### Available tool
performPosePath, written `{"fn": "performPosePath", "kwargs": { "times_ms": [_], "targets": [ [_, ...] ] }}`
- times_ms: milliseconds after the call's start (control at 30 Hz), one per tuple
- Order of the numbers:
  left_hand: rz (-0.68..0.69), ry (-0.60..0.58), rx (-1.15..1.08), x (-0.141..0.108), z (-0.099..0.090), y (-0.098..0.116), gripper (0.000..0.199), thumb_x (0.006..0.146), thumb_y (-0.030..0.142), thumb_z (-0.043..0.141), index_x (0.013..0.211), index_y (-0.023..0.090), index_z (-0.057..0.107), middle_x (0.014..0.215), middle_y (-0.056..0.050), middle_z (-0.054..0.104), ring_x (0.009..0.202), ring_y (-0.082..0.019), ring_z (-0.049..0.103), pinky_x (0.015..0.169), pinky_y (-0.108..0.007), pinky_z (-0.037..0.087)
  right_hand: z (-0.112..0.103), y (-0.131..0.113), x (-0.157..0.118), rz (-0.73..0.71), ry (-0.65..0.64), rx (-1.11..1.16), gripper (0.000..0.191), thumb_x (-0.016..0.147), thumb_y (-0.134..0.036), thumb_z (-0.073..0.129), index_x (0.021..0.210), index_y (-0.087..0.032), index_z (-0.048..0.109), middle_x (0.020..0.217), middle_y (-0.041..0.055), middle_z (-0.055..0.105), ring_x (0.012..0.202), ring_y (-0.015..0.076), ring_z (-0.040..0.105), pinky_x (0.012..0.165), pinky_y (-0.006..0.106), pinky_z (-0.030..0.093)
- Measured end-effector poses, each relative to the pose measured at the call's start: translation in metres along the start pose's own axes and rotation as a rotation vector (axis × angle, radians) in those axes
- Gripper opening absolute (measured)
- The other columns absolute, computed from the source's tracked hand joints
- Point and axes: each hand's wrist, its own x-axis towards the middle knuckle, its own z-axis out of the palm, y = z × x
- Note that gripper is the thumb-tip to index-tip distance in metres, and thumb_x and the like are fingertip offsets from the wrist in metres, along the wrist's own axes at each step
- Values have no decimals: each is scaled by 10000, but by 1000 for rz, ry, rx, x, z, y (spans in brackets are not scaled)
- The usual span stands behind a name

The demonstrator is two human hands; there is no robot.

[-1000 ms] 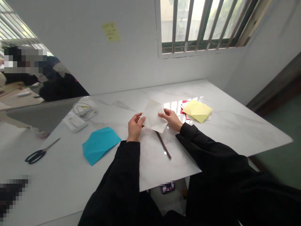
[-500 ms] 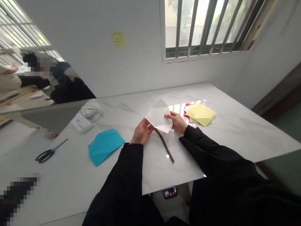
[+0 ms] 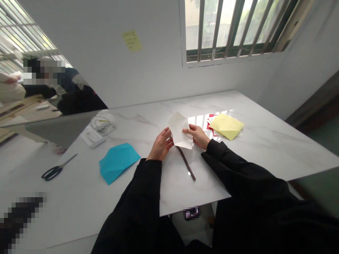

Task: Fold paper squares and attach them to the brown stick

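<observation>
A sheet of white paper [image 3: 180, 128] is held up between my two hands over the table. My left hand [image 3: 161, 144] pinches its left edge, which bends upward there. On the other side, my right hand [image 3: 197, 135] grips the paper with the thumb on top and the fingers behind it. Below the paper a thin brown stick [image 3: 186, 164] lies on the table, its far end hidden under the sheet. A blue folded paper [image 3: 118, 162] rests left of my left hand. To the right of my right hand, a yellow folded paper [image 3: 227, 126] covers some red and white paper.
Black-handled scissors [image 3: 54, 172] lie on the left of the marble-patterned table [image 3: 254, 148]. Behind the blue paper are a white box [image 3: 92, 138] and a coiled cable [image 3: 103, 124]. A yellow note [image 3: 132, 41] sticks to the wall; another person [image 3: 71, 84] is at far left.
The white paper's left edge has curled inward and up, and the sheet looks narrower. My left fingers have shifted up along that edge. The stick and coloured papers stay where they were.
</observation>
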Motion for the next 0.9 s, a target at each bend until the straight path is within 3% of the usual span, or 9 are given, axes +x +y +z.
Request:
{"fn": "performPosePath", "kwargs": {
  "times_ms": [367, 600, 900],
  "targets": [
    [46, 81, 124, 5, -3, -7, 633, 657, 333, 954, 1218, 176, 706, 1143, -116, 799, 1059, -272, 744, 855, -338, 579, 0, -1, -2, 1, -39, -84, 440, 689, -375, 945, 1039, -180, 763, 1041, 56, 820, 877, 204, 751, 828, 325, 601],
    [56, 71, 146, 5, -2, -11, 654, 616, 325, 974, 1191, 135, 729, 1145, -148, 802, 1057, -315, 749, 901, -398, 578, 0, 1, -2, -15, -78, -136, 390, 708, -373, 935, 1006, -188, 764, 982, 36, 812, 823, 185, 738, 768, 301, 590],
    [76, 106, 140, 8, -4, -13, 663, 626, 316, 963, 1212, 139, 709, 1069, -122, 814, 981, -292, 765, 921, -409, 582, 1, -1, -3, 1, -127, -189, 379, 722, -361, 932, 1014, -178, 775, 975, 59, 816, 808, 201, 735, 753, 323, 601]
  ]
}}
